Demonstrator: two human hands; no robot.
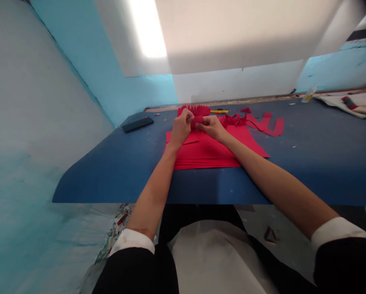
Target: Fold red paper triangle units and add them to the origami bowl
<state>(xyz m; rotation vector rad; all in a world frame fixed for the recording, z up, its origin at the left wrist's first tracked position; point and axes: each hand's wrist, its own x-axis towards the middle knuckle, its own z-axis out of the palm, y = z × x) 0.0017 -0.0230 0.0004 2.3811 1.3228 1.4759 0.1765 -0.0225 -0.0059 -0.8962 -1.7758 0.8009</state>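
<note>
Between my two hands is a short red paper strip (196, 121), held just above a stack of red paper sheets (213, 153). My left hand (183, 125) pinches the strip's left end, and my right hand (211, 126) grips its right end with thumb and fingers. Right behind them stands a fringed red paper piece (194, 110) with spiky cut edges. A narrow red paper piece (191, 139) lies on the stack under my left wrist. Crumpled red paper scraps (233, 120) sit just right of my right hand.
A dark phone-like slab (138, 124) lies on the blue tabletop (109, 163) at left. A yellow cutter (219, 111) is behind the stack. Folded red strips (270, 125) lie to the right. A small bottle (309, 94) and pale sheets (360, 102) are at the far right, along the wall.
</note>
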